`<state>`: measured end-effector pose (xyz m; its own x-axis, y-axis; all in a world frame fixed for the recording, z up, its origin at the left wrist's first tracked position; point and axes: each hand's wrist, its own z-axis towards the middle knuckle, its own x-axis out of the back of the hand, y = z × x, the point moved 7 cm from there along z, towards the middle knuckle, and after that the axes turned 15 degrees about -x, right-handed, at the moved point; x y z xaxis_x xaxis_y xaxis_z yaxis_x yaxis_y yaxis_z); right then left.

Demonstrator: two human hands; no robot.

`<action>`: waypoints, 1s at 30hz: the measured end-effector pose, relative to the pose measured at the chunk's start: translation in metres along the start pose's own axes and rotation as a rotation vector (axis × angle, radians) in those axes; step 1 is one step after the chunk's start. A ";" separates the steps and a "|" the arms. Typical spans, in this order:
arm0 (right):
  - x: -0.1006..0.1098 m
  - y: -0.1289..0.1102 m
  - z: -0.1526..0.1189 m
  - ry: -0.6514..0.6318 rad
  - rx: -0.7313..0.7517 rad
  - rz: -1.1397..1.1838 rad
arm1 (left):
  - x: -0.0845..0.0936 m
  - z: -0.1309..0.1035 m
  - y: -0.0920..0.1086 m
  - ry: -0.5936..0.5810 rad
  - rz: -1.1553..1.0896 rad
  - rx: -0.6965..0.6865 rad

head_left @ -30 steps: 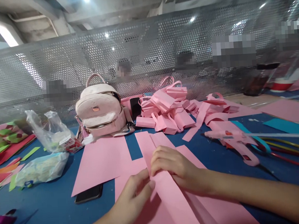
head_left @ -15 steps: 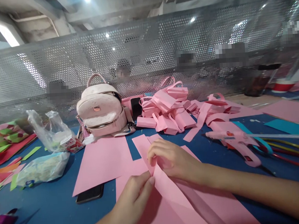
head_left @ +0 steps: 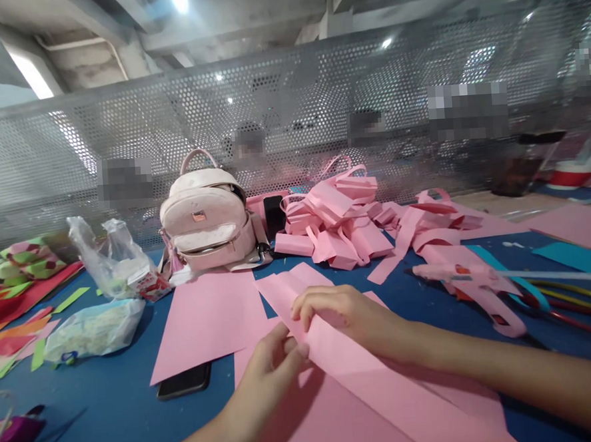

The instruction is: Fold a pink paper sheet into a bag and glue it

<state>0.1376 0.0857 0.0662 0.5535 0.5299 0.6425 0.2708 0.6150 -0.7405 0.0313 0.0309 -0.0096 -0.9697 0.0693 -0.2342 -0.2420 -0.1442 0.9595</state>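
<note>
A long folded pink paper (head_left: 355,371) runs diagonally from the middle of the view to the lower right. My left hand (head_left: 274,365) pinches its left edge between thumb and fingers. Over its upper part lies my right hand (head_left: 336,312), with fingers curled round the paper. Beneath both hands are larger pink sheets (head_left: 308,420) on the blue table (head_left: 112,419). Another flat pink sheet (head_left: 211,319) lies to the left and partly covers a dark phone (head_left: 185,382).
Behind are a pale pink backpack (head_left: 208,219) and a heap of folded pink paper pieces (head_left: 340,211). A pink glue gun (head_left: 480,290) lies to the right near coloured cords. Plastic bags (head_left: 96,330) and coloured scraps (head_left: 22,341) are at the left.
The folded paper has turned flatter and its lower part has swung right, its upper end tilting left. Both hands stay on it. The whole view has shifted slightly.
</note>
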 end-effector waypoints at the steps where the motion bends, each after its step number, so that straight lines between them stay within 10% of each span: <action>1: -0.002 0.000 -0.001 -0.021 0.033 0.006 | 0.004 0.000 -0.005 0.056 -0.055 0.032; 8: -0.018 -0.004 -0.014 -0.165 0.169 -0.072 | 0.029 0.000 -0.029 0.199 -0.065 0.105; 30: -0.010 0.002 -0.011 0.131 0.106 -0.198 | -0.019 -0.006 0.003 -0.310 -0.031 -0.069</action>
<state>0.1406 0.0751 0.0560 0.5972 0.3174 0.7366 0.3037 0.7605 -0.5740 0.0490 0.0237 -0.0035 -0.9083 0.3705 -0.1942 -0.2833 -0.2033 0.9372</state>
